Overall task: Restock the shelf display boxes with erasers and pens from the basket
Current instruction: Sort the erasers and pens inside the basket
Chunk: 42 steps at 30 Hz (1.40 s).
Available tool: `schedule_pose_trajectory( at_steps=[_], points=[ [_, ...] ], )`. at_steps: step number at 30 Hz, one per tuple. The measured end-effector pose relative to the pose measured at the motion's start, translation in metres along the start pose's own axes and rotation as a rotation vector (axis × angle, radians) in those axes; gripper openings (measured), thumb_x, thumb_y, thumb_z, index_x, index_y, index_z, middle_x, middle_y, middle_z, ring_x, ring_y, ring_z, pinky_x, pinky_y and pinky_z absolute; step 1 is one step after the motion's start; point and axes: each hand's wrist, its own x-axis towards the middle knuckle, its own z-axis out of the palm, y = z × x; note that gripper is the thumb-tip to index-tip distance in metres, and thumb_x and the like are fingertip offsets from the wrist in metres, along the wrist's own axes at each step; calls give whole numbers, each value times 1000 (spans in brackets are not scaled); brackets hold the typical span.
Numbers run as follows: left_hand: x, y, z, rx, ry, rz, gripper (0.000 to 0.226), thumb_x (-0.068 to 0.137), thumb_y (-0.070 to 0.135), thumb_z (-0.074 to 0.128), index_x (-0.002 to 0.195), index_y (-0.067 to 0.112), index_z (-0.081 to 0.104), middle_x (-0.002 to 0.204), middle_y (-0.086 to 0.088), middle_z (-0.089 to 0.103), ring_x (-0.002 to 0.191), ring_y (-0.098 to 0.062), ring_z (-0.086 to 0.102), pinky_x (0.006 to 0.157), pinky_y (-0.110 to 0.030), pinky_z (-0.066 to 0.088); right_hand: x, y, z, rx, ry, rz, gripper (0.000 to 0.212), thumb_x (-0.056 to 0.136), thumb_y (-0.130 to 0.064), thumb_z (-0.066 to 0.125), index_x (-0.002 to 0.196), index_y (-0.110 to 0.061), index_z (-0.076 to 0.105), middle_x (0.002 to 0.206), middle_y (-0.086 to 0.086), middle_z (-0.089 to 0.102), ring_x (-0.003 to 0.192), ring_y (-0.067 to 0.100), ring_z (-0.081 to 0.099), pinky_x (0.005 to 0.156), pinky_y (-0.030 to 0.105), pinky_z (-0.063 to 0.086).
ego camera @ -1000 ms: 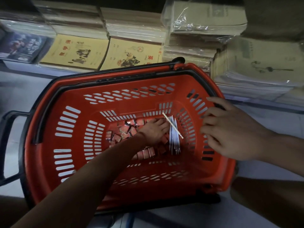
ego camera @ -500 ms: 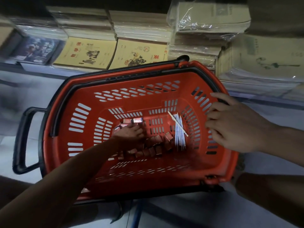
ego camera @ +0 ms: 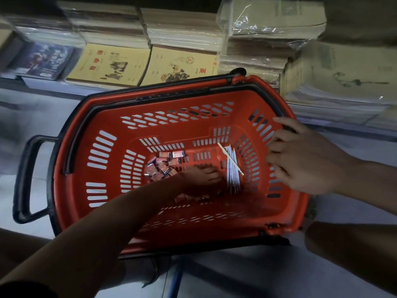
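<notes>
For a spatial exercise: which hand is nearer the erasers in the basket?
Left. The left hand lies inside the basket among the erasers; the right hand rests on the basket's right rim, apart from them.

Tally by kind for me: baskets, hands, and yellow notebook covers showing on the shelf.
1 basket
2 hands: left hand, right hand
2 yellow notebooks
Total: 5
</notes>
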Motion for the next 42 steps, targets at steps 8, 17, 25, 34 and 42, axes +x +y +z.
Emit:
schedule_pose_trajectory(
  at_steps=[8,17,25,34,42],
  points=[
    [-47,0,30,172,-41,70,47,101,25,48,147,17,49,156,-4,46,151,-25,31,119,-50,33,4,0,0,2,57,-30,30,87,-29,48,76,-26,76,73,-9,65,90,20,58,126,50,15],
    [-45,7,17,83,-35,50,42,97,30,52,137,21,60,140,-1,61,132,-25,56,107,-47,49,2,-11,1,-2,92,-32,34,91,-29,44,77,-22,74,73,-5,63,87,22,58,125,53,16],
    [-10,7,12,116,-36,127,49,90,23,44,133,12,66,134,-8,67,121,-27,66,112,-37,40,3,-13,9,64,171,-132,24,96,-30,49,86,-22,69,82,-2,62,86,26,60,113,46,37],
    [-83,-18,-2,193,-9,-66,38,88,44,65,125,41,67,133,11,64,118,-17,63,89,-30,55,4,-9,14,98,214,-94,30,96,-31,52,74,-22,69,69,-5,61,77,23,57,103,41,42],
    [-114,-37,-5,244,-110,-105,42,97,25,58,139,22,55,147,-9,52,140,-34,45,108,-50,44,5,-9,16,97,205,-89,31,96,-32,50,73,-24,69,71,-5,62,79,23,57,103,40,41]
  ],
)
